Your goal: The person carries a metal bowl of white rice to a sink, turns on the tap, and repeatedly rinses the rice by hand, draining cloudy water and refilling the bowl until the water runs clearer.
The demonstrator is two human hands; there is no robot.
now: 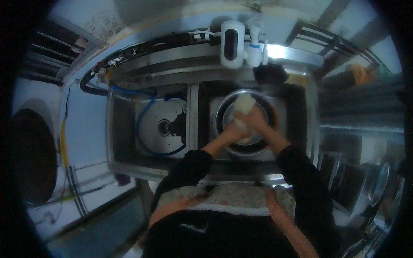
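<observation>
My right hand (255, 118) is closed around a pale, off-white bundle (244, 103), perhaps a wet cloth; blur leaves its kind unsettled. Just below and to the left, my left hand (236, 131) grips the lower part of the same bundle, which shows between the two hands. Both hands are over a round metal basin (218, 116). The basin stands in the right bowl of a stainless steel double sink (193, 113). Whether it holds water is hard to tell.
Blue hose (138, 125) loops through the left sink bowl, beside the drain (164, 127) and a dark clump (177, 125). A white faucet with a water-heater unit (232, 43) stands behind the right bowl. A dark item (270, 73) lies on the back ledge.
</observation>
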